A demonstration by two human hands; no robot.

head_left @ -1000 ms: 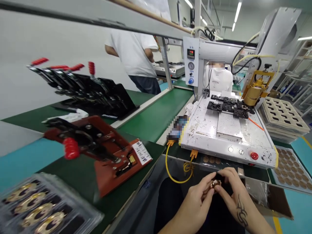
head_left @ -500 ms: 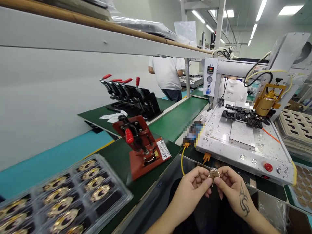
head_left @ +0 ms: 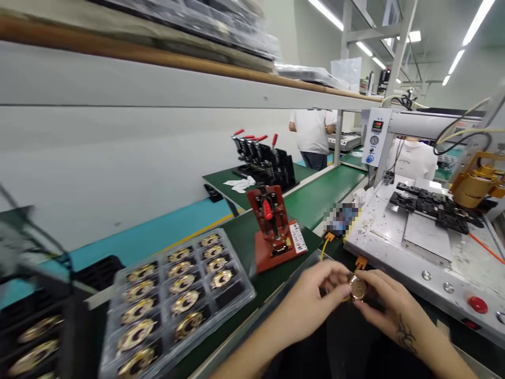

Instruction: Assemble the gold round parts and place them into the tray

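Note:
A small round gold watch case [head_left: 359,289] is held above my lap, its flat face with faint engraved marks turned up toward me. On its left edge, the thumb and fingers of my left hand [head_left: 315,300] are closed. My right hand [head_left: 394,305] pinches the opposite edge, thumb below and fingers above. Left of my hands, a clear plastic tray [head_left: 246,295] holds rows of gold ring-shaped parts. Beyond my left hand, a red clamp fixture [head_left: 262,252] with a red-handled lever stands on the green bench.
At right stands a white press machine [head_left: 394,263] with a gold cylinder head [head_left: 471,187] and a red button [head_left: 477,304]. A phone [head_left: 342,220] with a yellow cable lies beside it. Several black clamps [head_left: 268,160] stand farther back. Another person [head_left: 313,131] is behind the bench. A shelf [head_left: 197,87] crosses overhead.
My view has swung left, bringing more of the tray and a black tray of gold parts into sight. The watch case has turned in my fingers; both hands still hold it.

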